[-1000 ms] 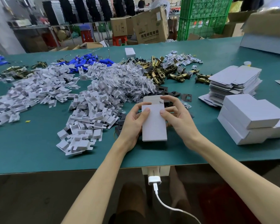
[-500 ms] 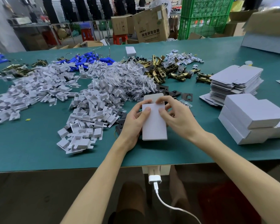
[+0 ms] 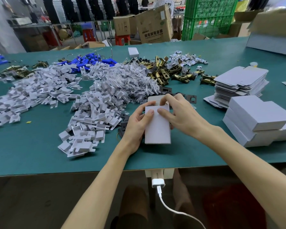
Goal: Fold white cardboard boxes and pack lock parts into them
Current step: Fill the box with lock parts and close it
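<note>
A small white cardboard box lies on the green table in front of me, its far end flap still up. My left hand grips its left side with the thumb on top. My right hand holds the right side, its fingers curled over the flap at the far end. Brass lock latches lie in a heap further back. Black strike plates lie just beyond the box.
White folded inserts spread in heaps to the left, with clear bags of parts and blue pieces behind. Flat box blanks and closed boxes stack at right. A charger cable hangs below the table edge.
My right hand's fingers have moved up over the far flap of the box and bend it down. The left hand keeps its grip.
</note>
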`<move>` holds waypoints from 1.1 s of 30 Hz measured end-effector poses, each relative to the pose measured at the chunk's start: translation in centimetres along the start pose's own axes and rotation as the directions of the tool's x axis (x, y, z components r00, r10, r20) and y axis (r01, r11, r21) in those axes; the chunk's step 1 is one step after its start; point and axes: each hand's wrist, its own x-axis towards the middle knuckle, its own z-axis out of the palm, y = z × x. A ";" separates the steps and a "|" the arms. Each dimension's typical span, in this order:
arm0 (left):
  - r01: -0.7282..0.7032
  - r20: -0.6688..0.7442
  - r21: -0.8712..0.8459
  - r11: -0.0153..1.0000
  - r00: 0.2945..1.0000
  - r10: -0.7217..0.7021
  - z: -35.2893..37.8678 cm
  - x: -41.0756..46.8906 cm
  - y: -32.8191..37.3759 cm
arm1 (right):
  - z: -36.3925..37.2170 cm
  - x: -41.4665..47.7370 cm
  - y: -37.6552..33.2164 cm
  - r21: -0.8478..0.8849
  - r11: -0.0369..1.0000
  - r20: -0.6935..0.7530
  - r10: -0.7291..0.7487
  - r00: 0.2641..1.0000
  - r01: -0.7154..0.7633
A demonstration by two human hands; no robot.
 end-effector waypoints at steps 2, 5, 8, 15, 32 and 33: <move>-0.004 0.007 -0.005 1.000 1.000 0.004 0.0 0.0 0.0 | -0.1 0.0 0.0 0.020 1.000 -0.007 0.004 1.000 -0.004; -0.004 0.015 -0.023 1.000 1.000 0.004 0.0 0.0 0.0 | -0.2 0.0 -0.2 -0.016 1.000 -0.011 0.008 1.000 -0.009; -0.001 0.015 -0.032 0.999 1.000 0.002 -0.1 0.1 0.0 | -0.5 0.3 -0.6 -0.123 0.992 0.019 -0.002 1.000 0.005; -0.006 0.011 0.004 1.000 1.000 0.006 0.0 0.0 0.0 | -1.6 1.1 -0.9 -0.232 0.973 0.068 0.030 0.997 -0.014; 0.009 -0.024 -0.015 1.000 1.000 -0.009 0.2 -0.1 0.3 | 2.4 -1.4 1.3 0.486 0.874 -0.162 0.100 0.982 -0.009; 0.012 -0.026 -0.009 1.000 1.000 -0.012 0.2 -0.1 0.4 | 2.6 -1.5 1.5 0.534 0.845 -0.138 0.114 0.984 -0.023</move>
